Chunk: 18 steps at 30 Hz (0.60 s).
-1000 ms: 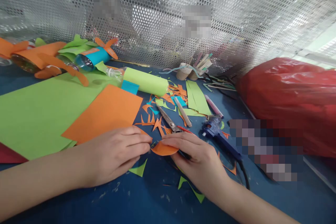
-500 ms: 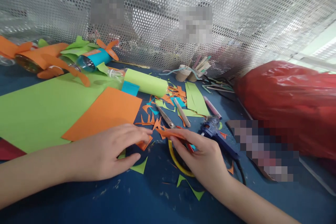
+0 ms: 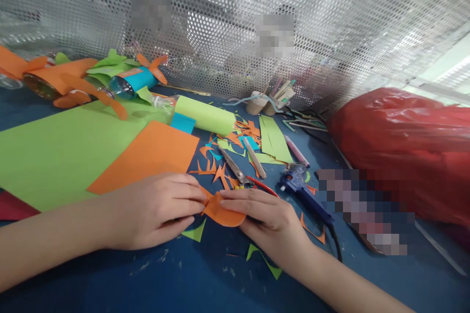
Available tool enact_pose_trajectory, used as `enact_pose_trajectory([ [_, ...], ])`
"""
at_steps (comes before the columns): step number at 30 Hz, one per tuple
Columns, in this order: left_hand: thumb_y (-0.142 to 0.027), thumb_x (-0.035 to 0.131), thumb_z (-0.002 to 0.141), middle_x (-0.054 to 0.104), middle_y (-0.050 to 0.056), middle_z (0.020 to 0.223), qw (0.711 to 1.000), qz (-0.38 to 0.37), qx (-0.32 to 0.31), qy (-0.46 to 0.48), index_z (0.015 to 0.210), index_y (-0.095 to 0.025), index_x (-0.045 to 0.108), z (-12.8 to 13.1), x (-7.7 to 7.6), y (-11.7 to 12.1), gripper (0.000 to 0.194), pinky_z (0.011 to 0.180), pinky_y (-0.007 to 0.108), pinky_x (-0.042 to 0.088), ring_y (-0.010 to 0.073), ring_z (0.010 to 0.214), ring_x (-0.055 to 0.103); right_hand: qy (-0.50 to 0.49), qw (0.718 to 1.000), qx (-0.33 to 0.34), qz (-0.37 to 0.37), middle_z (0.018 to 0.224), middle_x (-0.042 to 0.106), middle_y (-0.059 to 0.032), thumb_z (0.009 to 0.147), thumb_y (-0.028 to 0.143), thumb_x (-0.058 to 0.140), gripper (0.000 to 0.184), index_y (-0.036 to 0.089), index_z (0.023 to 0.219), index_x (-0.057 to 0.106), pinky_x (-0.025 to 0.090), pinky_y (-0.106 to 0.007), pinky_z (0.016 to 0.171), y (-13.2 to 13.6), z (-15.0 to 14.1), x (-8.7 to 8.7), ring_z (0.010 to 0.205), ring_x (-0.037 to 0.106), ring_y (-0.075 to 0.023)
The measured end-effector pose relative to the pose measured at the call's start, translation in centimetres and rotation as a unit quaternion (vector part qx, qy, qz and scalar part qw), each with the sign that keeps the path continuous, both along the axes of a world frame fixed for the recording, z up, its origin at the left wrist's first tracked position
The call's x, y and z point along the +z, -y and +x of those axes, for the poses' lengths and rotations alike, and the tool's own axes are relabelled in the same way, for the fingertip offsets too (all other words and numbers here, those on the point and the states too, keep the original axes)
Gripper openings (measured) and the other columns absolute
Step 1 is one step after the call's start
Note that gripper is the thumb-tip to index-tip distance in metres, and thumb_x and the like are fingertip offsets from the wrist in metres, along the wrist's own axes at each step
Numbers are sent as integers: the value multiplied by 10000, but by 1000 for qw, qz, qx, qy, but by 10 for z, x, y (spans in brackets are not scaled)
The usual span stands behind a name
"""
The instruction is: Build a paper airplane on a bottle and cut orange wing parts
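Between my hands, low over the blue table, is a curved orange paper piece [image 3: 224,213]. My right hand [image 3: 270,212] pinches it, fingers on top and thumb beneath. My left hand [image 3: 157,212] is closed at its left side, fingers together on a small orange paper bit [image 3: 205,196] that meets or overlaps the curved piece; how the two join is hidden. Just beyond my right hand lie scissors [image 3: 235,167] with red and yellow handles, partly covered by that hand. A green paper scrap [image 3: 196,231] lies below my left fingertips.
A blue glue gun [image 3: 306,194] lies to the right, near a red plastic bag [image 3: 400,151]. Orange [image 3: 147,156] and green sheets [image 3: 58,151] cover the left side. A green-wrapped bottle [image 3: 203,115] and paper scraps lie ahead, before a perforated metal panel [image 3: 220,34].
My left hand opened and drew off, while my right hand tipped the orange piece edge-on. Now the piece lies flatter, slightly nearer, and both hands are closed at it again.
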<state>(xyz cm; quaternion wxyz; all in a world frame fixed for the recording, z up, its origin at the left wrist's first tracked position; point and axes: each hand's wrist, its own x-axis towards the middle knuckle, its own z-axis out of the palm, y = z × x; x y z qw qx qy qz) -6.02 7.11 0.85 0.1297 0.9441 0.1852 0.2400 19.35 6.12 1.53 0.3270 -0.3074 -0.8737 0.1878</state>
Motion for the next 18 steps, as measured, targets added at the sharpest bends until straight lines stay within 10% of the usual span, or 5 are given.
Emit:
enact_pose_trajectory([
  [18, -105, 514, 920, 716, 104, 1140, 999, -45, 2, 25, 1119, -168, 674, -1, 0, -1, 263, 938, 384, 524, 241, 1080, 625, 21, 999, 50, 4, 1078, 760, -83, 894, 51, 565, 302, 193, 1125, 698, 568, -328, 921, 0, -1, -4, 1032, 698, -187],
])
